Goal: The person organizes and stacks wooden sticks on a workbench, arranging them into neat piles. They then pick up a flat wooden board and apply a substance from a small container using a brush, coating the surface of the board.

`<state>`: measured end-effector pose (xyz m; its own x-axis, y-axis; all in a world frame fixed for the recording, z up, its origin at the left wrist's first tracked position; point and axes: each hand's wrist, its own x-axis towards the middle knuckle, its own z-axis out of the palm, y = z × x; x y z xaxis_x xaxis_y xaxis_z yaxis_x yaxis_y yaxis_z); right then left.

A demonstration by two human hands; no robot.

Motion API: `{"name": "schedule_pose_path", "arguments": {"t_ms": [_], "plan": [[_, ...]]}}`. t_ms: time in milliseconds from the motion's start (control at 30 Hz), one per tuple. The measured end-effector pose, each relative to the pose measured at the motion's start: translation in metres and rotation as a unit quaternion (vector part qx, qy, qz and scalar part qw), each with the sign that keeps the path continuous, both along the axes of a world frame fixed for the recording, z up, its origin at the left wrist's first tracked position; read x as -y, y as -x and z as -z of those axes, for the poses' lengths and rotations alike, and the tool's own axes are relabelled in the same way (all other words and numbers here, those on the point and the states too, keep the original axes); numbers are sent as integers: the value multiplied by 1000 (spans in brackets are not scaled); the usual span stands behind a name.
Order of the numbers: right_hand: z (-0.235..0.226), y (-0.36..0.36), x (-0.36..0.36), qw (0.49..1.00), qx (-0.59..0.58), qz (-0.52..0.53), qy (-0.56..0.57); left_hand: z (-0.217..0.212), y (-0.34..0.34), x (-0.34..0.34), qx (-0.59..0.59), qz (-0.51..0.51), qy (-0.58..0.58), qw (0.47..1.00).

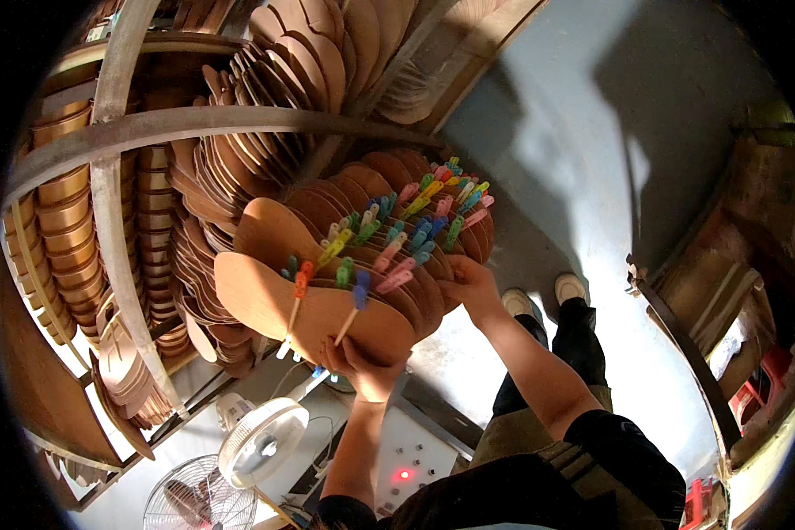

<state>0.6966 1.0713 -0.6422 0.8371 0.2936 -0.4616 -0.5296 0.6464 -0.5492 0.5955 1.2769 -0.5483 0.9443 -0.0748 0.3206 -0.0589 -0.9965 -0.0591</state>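
Observation:
A row of thin brown guitar-shaped wooden plates (327, 305) stands on edge in front of me. Colourful plastic clothespins (390, 252) are clipped along their upper parts in several rows. On the nearest plate, an orange clothespin (304, 274) and a blue clothespin (361, 287) sit above pale thin wooden sticks (346, 325). My left hand (362, 369) is closed on the lower edge of this nearest plate, its fingers against the face. My right hand (470, 287) grips the right edges of plates farther back in the row; its fingertips are partly hidden behind them.
Wooden rack bars (119, 132) cross at the left. Behind them are stacked more plates (300, 53) and curved copper-brown pieces (66, 221). A white fan (263, 442) and a wire-caged fan (199, 499) stand low left, beside a white panel with a red light (405, 474). Wooden pieces (715, 309) are at right.

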Motion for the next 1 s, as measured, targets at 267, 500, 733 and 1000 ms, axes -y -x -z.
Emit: {"name": "schedule_pose_path", "arguments": {"t_ms": [267,500,733,1000], "plan": [[22,-11,0,998,7,-15,-67,7,0,12,25,-19,-49,998],[3,-26,-4,992,-24,-22,-118,-2,-10,17,44,-4,-27,999],[40,-22,-14,997,-61,47,-22,-30,-52,34,-53,0,-49,997],[32,-47,-3,983,22,53,175,-45,-102,39,-122,13,-50,991]]}}
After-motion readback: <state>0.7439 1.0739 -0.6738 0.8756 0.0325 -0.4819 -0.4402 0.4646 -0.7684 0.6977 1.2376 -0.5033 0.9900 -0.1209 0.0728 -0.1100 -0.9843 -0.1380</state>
